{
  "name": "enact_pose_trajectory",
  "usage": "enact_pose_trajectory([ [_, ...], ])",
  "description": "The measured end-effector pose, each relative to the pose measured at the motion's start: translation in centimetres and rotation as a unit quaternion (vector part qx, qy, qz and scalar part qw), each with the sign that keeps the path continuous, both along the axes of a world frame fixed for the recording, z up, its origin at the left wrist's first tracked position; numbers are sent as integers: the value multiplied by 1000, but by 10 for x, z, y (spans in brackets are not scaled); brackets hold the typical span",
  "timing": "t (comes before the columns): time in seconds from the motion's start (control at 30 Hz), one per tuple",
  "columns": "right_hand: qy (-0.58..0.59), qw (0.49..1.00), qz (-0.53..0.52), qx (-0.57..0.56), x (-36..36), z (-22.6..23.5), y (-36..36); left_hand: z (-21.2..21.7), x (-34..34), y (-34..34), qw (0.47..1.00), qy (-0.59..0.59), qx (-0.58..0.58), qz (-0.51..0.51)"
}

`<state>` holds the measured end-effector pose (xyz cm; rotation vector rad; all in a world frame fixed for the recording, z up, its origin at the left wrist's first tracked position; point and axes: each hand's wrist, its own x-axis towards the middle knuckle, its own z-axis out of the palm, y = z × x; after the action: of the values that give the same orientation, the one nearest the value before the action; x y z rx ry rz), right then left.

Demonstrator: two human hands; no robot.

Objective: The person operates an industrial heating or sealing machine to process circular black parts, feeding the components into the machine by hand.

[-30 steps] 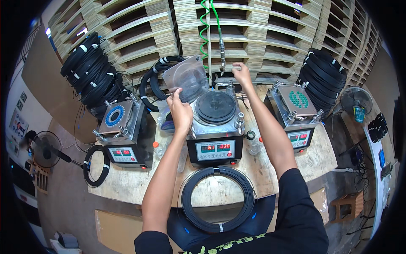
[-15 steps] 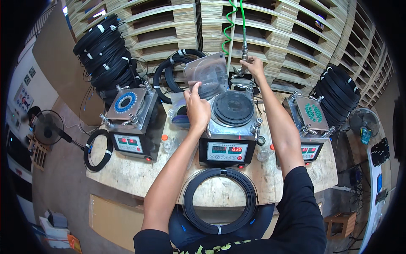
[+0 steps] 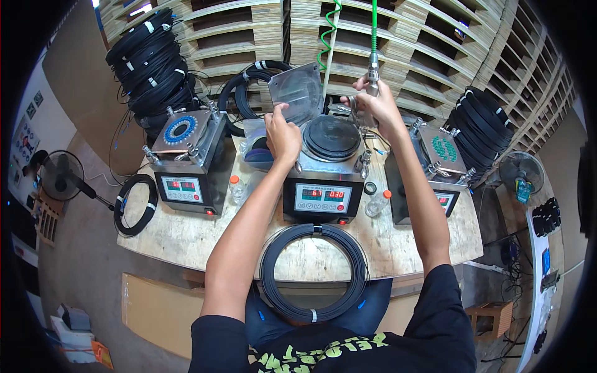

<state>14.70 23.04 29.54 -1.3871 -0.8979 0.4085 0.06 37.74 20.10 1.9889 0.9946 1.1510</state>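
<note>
**A:** Head view: what's different from a second ago?

**B:** The right hand point(image 3: 373, 105) now grips the air nozzle point(image 3: 372, 67) on the green hose, raised behind the middle machine point(image 3: 328, 171). The left hand point(image 3: 281, 133) pinches the clear lid point(image 3: 300, 92), tilted higher, baring the dark disc point(image 3: 330, 137).

**A:** So it looks like blow-off time.

Two floor fans point(image 3: 59, 175) flank the table point(image 3: 186, 239); wooden pallets point(image 3: 249, 31) behind.

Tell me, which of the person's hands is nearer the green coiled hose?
Right. The right hand grips the metal fitting just below the green coiled hose; the left hand is farther left, holding a clear plastic sheet.
</note>
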Motion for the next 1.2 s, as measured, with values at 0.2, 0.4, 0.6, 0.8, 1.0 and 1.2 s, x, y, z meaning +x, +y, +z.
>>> enact_pose_trajectory([
  [0.2,76,997,3,1,-34,-1,-22,-7,-2,3,999,-19,29,25],
  [0.4,30,997,-61,-26,11,-21,-32,-6,2,1,999,-25,29,21],
  [0.6,60,997,24,-31,-10,-9,-40,-8,-1,5,999,-38,29,24],
  [0.8,-24,996,-84,-3,9,-21,-31,-7,4,4,998,-56,36,21],
  [1.0,23,999,-45,0,-12,-19,-34,-8,2,4,997,-69,29,27],
  [1.2,87,993,15,74,-35,-14,-8,0,0,-3,996,-66,-31,59],
])
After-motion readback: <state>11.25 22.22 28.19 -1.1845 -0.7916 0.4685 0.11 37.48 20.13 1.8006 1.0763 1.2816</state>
